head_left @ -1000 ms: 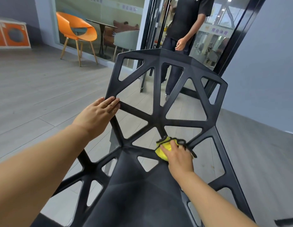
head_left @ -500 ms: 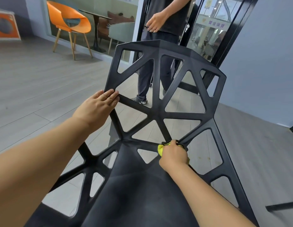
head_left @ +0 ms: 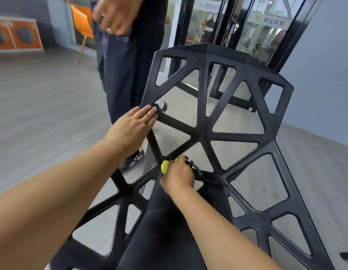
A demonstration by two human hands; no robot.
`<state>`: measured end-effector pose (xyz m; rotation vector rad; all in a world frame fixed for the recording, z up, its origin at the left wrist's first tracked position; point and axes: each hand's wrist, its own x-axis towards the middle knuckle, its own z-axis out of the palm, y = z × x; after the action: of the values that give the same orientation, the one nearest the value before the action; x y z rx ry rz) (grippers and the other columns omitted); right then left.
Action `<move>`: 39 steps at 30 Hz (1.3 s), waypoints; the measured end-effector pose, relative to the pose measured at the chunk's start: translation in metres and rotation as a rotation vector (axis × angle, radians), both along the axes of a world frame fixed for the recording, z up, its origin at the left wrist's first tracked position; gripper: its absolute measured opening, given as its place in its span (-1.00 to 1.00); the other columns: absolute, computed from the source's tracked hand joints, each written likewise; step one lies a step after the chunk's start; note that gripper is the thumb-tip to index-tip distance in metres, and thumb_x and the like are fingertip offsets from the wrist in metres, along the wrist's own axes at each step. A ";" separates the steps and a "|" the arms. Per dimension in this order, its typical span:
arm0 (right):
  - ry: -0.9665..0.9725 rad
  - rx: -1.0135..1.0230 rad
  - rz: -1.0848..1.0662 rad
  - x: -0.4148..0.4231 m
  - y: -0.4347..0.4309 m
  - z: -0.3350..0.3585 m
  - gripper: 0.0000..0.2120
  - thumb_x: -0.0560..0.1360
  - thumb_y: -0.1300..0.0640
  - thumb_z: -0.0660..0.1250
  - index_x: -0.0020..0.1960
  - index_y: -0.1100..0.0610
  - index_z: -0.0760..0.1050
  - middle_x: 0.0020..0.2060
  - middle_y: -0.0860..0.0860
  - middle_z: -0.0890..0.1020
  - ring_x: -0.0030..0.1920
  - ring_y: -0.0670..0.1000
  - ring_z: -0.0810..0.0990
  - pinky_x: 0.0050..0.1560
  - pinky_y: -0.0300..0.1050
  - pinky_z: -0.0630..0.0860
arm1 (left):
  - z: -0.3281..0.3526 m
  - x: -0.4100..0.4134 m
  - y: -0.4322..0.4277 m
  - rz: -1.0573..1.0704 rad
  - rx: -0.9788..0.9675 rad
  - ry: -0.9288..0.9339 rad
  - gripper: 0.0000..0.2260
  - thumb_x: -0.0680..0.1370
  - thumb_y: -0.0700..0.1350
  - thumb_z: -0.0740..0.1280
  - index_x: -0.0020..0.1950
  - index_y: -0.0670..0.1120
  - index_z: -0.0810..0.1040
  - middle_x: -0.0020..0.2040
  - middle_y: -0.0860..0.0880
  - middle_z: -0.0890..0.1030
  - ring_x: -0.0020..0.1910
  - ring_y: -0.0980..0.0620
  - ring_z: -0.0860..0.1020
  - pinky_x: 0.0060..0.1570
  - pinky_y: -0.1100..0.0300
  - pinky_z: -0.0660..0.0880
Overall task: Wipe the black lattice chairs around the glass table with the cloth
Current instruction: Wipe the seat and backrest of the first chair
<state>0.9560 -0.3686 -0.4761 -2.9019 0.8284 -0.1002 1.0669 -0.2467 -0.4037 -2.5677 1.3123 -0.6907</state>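
Note:
A black lattice chair (head_left: 204,133) stands right in front of me, its open-triangle backrest facing me and its seat below. My left hand (head_left: 133,127) rests flat with straight fingers on the left edge of the backrest. My right hand (head_left: 178,175) grips a yellow cloth (head_left: 165,166) with a dark edge and presses it onto the bars where the backrest meets the seat. Most of the cloth is hidden under my fingers.
Another person (head_left: 128,61) in dark trousers stands close behind the chair on the left, one hand hanging. Black-framed glass doors (head_left: 237,26) rise behind the chair. An orange chair (head_left: 82,22) and orange-fronted cabinet (head_left: 15,36) stand at the far left on grey plank floor.
My right hand has slid the cloth leftward along the base of the backrest. The other person has walked from behind the chair to its left side, much closer. My left hand stays put.

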 end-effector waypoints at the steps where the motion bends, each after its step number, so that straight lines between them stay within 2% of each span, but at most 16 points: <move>1: 0.010 -0.027 0.055 -0.004 -0.001 0.001 -0.62 0.45 0.03 0.34 0.19 0.21 0.47 0.22 0.13 0.33 0.08 0.15 0.51 -0.04 -0.04 0.51 | 0.001 0.000 0.000 -0.002 -0.002 0.002 -0.46 0.58 -0.18 -0.03 0.54 -0.08 -0.12 0.55 -0.06 -0.12 0.53 -0.04 -0.12 0.50 0.05 -0.10; 4: -0.001 0.036 0.262 -0.017 -0.008 0.009 -0.68 0.46 0.08 0.31 0.21 0.10 0.48 0.21 0.08 0.34 0.12 0.16 0.51 0.03 -0.01 0.51 | 0.001 -0.001 -0.001 0.013 -0.006 0.007 -0.47 0.59 -0.18 -0.04 0.54 -0.08 -0.14 0.55 -0.05 -0.15 0.53 -0.03 -0.13 0.50 0.07 -0.13; 7: -0.105 0.349 0.265 -0.029 -0.022 0.020 -0.70 0.45 -0.02 0.33 0.18 -0.12 0.53 0.14 -0.05 0.44 0.09 0.08 0.51 0.05 -0.06 0.49 | 0.000 0.000 -0.002 0.028 0.022 0.006 -0.45 0.59 -0.17 -0.02 0.54 -0.09 -0.17 0.55 -0.06 -0.17 0.53 -0.03 -0.14 0.50 0.07 -0.12; 10: -0.255 0.164 0.145 -0.023 -0.032 0.018 -0.60 0.45 0.11 0.30 0.27 -0.13 0.48 0.15 0.00 0.41 0.08 0.12 0.51 -0.02 -0.06 0.46 | 0.000 0.000 -0.002 0.030 0.022 0.011 -0.45 0.58 -0.18 -0.04 0.54 -0.11 -0.16 0.55 -0.07 -0.16 0.53 -0.04 -0.13 0.50 0.08 -0.12; 12: -0.158 0.055 0.105 -0.015 -0.026 0.013 -0.59 0.49 0.09 0.29 0.33 -0.06 0.41 0.18 0.06 0.36 0.07 0.14 0.50 -0.07 -0.03 0.47 | -0.001 -0.001 -0.002 0.008 -0.025 0.032 -0.47 0.58 -0.21 -0.07 0.55 -0.11 -0.12 0.55 -0.07 -0.12 0.53 -0.03 -0.11 0.49 0.09 -0.12; 15: 0.020 -0.056 0.131 -0.006 -0.012 -0.001 -0.49 0.51 0.07 0.25 0.43 -0.02 0.25 0.29 0.10 0.27 0.16 0.14 0.44 -0.01 0.01 0.51 | -0.002 0.000 0.000 -0.006 -0.057 0.047 -0.48 0.57 -0.23 -0.08 0.55 -0.11 -0.08 0.55 -0.06 -0.09 0.53 -0.03 -0.10 0.50 0.08 -0.09; 20: 0.194 -0.144 0.233 -0.005 -0.009 0.012 -0.55 0.51 0.06 0.28 0.37 0.05 0.30 0.34 0.10 0.21 0.21 0.17 0.42 -0.05 0.01 0.51 | -0.002 -0.001 -0.001 -0.009 -0.067 0.049 -0.47 0.56 -0.23 -0.09 0.55 -0.11 -0.07 0.55 -0.06 -0.08 0.53 -0.03 -0.09 0.50 0.08 -0.10; 23: 0.281 0.003 0.271 -0.002 -0.019 0.035 -0.63 0.51 0.08 0.26 0.28 0.13 0.35 0.21 0.10 0.41 0.20 0.19 0.47 0.03 0.01 0.47 | -0.001 -0.002 0.000 -0.014 -0.076 0.044 -0.47 0.56 -0.23 -0.09 0.54 -0.12 -0.05 0.55 -0.08 -0.06 0.53 -0.05 -0.06 0.50 0.08 -0.08; 25: 0.226 0.157 0.229 0.002 -0.024 0.050 -0.65 0.48 0.10 0.24 0.25 0.11 0.43 0.13 0.08 0.51 0.16 0.19 0.52 -0.02 -0.04 0.45 | -0.001 -0.002 -0.001 -0.009 -0.058 0.041 -0.47 0.56 -0.23 -0.10 0.55 -0.12 -0.06 0.55 -0.07 -0.07 0.53 -0.04 -0.07 0.50 0.08 -0.09; 27: 0.135 0.134 0.190 0.003 -0.021 0.051 -0.66 0.49 0.11 0.23 0.25 0.09 0.45 0.16 0.08 0.45 0.15 0.19 0.51 -0.03 -0.03 0.46 | -0.001 -0.001 -0.001 -0.003 -0.047 0.038 -0.47 0.56 -0.22 -0.11 0.55 -0.11 -0.08 0.55 -0.06 -0.09 0.53 -0.04 -0.08 0.50 0.08 -0.10; 29: 0.137 0.045 0.168 -0.002 -0.008 0.037 -0.67 0.53 0.05 0.23 0.24 0.17 0.40 0.21 0.12 0.41 0.15 0.19 0.51 0.01 0.03 0.51 | -0.002 0.000 -0.001 0.000 -0.056 0.048 -0.48 0.57 -0.23 -0.08 0.55 -0.10 -0.07 0.55 -0.05 -0.08 0.53 -0.03 -0.08 0.50 0.08 -0.09; 31: 0.092 0.033 0.182 -0.005 -0.001 0.019 -0.70 0.55 -0.01 0.22 0.18 0.15 0.38 0.20 0.12 0.41 0.11 0.18 0.53 -0.04 0.02 0.53 | -0.004 0.001 0.000 0.000 -0.057 0.040 -0.48 0.58 -0.23 -0.07 0.55 -0.10 -0.06 0.55 -0.06 -0.07 0.53 -0.03 -0.08 0.50 0.07 -0.08; 33: 0.062 0.157 0.153 -0.006 -0.005 0.013 -0.73 0.54 -0.05 0.25 0.10 0.09 0.29 0.13 0.09 0.48 0.10 0.16 0.55 -0.08 -0.04 0.48 | -0.004 0.002 0.000 -0.009 -0.062 0.039 -0.48 0.58 -0.24 -0.06 0.55 -0.10 -0.05 0.55 -0.06 -0.06 0.53 -0.04 -0.07 0.50 0.06 -0.06; 34: 0.058 0.234 0.133 -0.007 -0.007 0.011 -0.67 0.52 -0.07 0.29 0.09 0.10 0.26 0.08 0.06 0.52 0.11 0.14 0.55 -0.09 -0.06 0.46 | -0.003 0.001 0.000 -0.015 -0.061 0.040 -0.49 0.58 -0.24 -0.06 0.55 -0.10 -0.04 0.55 -0.06 -0.05 0.53 -0.04 -0.06 0.50 0.06 -0.06; 37: 0.057 0.424 0.167 -0.019 -0.002 0.007 -0.61 0.48 -0.11 0.32 0.15 0.09 0.30 0.01 0.01 0.54 0.08 0.11 0.54 -0.04 -0.07 0.49 | -0.002 -0.002 0.000 0.001 -0.073 0.043 -0.49 0.57 -0.25 -0.02 0.54 -0.12 0.02 0.55 -0.07 0.00 0.53 -0.05 -0.02 0.50 0.05 -0.02; 39: 0.087 0.525 0.229 -0.031 0.007 0.004 -0.66 0.47 -0.09 0.33 0.13 0.04 0.34 0.00 -0.02 0.53 0.07 0.06 0.54 0.02 -0.06 0.52 | 0.000 -0.007 0.001 -0.007 -0.131 0.039 -0.51 0.55 -0.27 0.06 0.51 -0.14 0.16 0.53 -0.10 0.14 0.51 -0.08 0.09 0.48 0.06 0.06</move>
<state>0.9248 -0.3611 -0.4720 -2.4858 0.4397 0.2312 1.0594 -0.2462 -0.4039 -2.6929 1.3303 -0.7560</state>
